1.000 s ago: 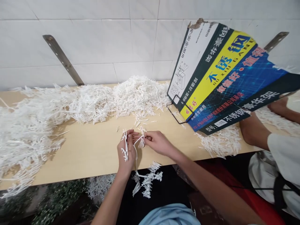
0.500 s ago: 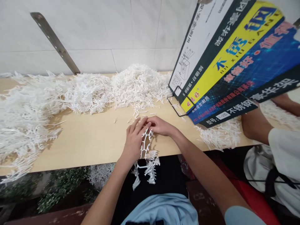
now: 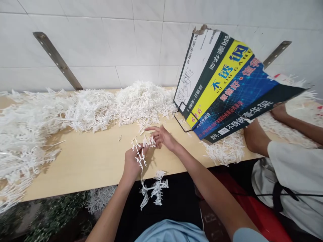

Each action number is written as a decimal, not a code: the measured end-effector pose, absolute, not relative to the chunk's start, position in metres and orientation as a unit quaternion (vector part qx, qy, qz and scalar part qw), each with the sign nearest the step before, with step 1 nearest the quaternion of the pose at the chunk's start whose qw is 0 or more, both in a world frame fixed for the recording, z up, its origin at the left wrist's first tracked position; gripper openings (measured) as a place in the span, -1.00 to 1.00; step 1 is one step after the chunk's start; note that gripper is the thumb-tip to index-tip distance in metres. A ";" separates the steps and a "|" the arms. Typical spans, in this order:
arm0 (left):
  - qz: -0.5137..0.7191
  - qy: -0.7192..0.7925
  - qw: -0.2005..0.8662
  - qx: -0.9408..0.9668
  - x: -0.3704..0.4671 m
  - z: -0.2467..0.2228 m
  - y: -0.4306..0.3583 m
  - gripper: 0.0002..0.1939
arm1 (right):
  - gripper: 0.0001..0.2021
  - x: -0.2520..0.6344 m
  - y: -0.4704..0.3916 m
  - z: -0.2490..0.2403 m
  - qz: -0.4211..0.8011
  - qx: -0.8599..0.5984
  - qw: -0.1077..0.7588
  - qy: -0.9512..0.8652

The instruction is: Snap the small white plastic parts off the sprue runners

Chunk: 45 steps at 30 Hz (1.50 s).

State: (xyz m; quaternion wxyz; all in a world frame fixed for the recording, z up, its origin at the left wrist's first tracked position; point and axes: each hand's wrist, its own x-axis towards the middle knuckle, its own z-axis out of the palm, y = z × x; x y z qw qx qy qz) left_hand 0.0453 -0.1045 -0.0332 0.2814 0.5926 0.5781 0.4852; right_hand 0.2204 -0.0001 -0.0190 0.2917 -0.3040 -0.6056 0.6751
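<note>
so the left hand has a white branched sprig pinched in its fingers, up over the front of the worktop, with bushy ends dangling past the edge above the lap. right hand is right beside it, index finger poking out, can't tell if it's gripping anything. behind them there's a big white heap, plus a printed cardboard panel leaning to the right.
</note>
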 end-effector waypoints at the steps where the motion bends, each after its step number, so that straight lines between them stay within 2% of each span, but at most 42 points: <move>1: 0.484 0.580 0.290 0.587 0.045 -0.032 -0.105 -0.65 | -0.24 0.220 -0.003 -0.020 0.649 -0.310 0.296 -0.628; 8: 0.427 0.565 0.323 0.628 0.040 -0.033 -0.103 -0.74 | -0.50 0.215 -0.013 -0.021 0.509 -0.315 0.241 -0.764; 16: 0.390 0.579 0.331 0.635 0.040 -0.033 -0.100 -0.67 | -0.56 0.211 -0.023 -0.027 0.533 -0.357 0.294 -0.709; 18: 0.395 0.583 0.342 0.623 0.041 -0.032 -0.101 -0.67 | -0.60 0.210 -0.021 -0.026 0.547 -0.383 0.331 -0.666; 23: 0.368 0.598 0.302 0.645 0.042 -0.032 -0.108 -0.72 | -0.54 0.205 -0.006 -0.024 0.551 -0.459 0.523 -0.461; 25: 0.394 0.610 0.310 0.613 0.043 -0.032 -0.109 -0.71 | -0.58 0.202 -0.004 -0.023 0.534 -0.451 0.497 -0.514; 28: 0.434 0.620 0.330 0.564 0.045 -0.030 -0.108 -0.65 | -0.65 0.200 -0.007 -0.021 0.508 -0.423 0.400 -0.634; 33: 0.462 0.624 0.316 0.545 0.048 -0.027 -0.107 -0.64 | -0.58 0.206 -0.015 -0.019 0.494 -0.381 0.387 -0.679; 38: 0.466 0.600 0.319 0.566 0.046 -0.031 -0.110 -0.67 | -0.56 0.209 -0.016 -0.022 0.486 -0.354 0.308 -0.737; 40: 0.455 0.590 0.308 0.591 0.045 -0.032 -0.109 -0.70 | -0.52 0.209 -0.016 -0.024 0.504 -0.377 0.320 -0.708; 45: 0.436 0.577 0.267 0.637 0.050 -0.030 -0.102 -0.73 | -0.50 0.210 -0.019 -0.028 0.499 -0.430 0.413 -0.629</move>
